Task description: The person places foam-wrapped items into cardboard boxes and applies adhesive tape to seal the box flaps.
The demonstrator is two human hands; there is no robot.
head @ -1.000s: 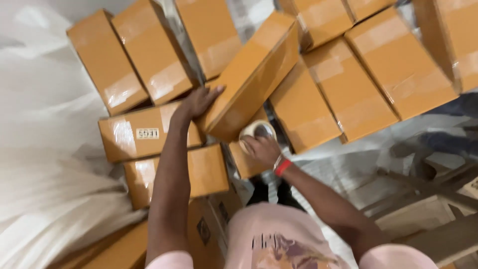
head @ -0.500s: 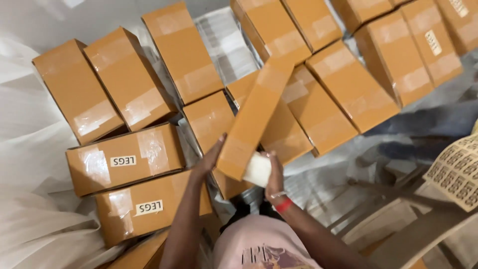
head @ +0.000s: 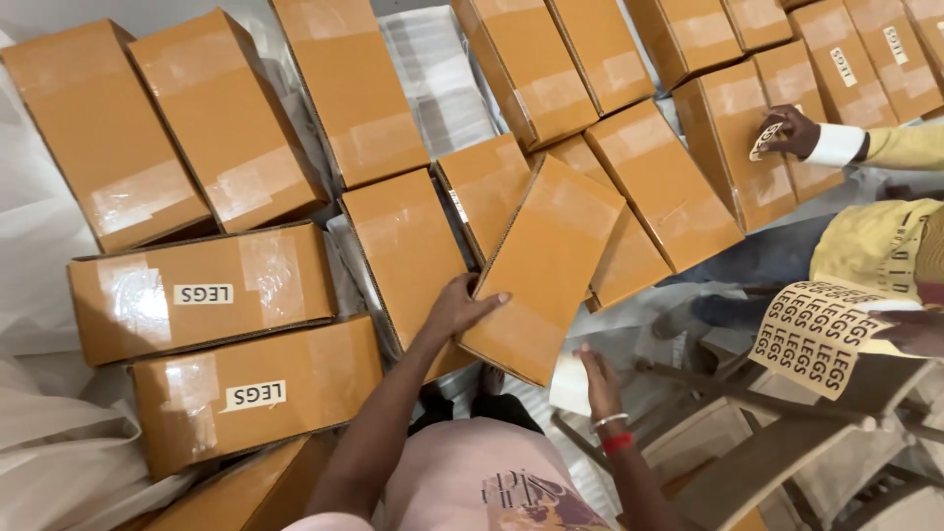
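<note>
So the left hand (head: 460,307) is flat-ish against the near left edge of a tilted cardboard box (head: 546,265), fingers spread over the top face and thumb tucked under the side, so it's gripping and propping it rather than just resting. That box sits at an angle, leaning across the other boxes just beyond both hands.

The right hand (head: 597,379) is just below the box's near corner, fingers loosely curled around a pale roll of tape (head: 570,383); can't quite tell how tight the grip is since the roll hides most of the fingers. There's a red wristband (head: 618,442) on that wrist.

Left of the left hand are two taped boxes with white labels (head: 205,293), stacked side by side. Beyond the hands it's a whole spread of more brown boxes (head: 354,93), all sealed with clear tape.

Off to the right of the right hand, another person's hand (head: 792,131) in a yellow sleeve is pressing a sticker onto a box, with a sheet of labels (head: 808,334) on their lap. A brown chair (head: 757,462) sits close to the right hand.
</note>
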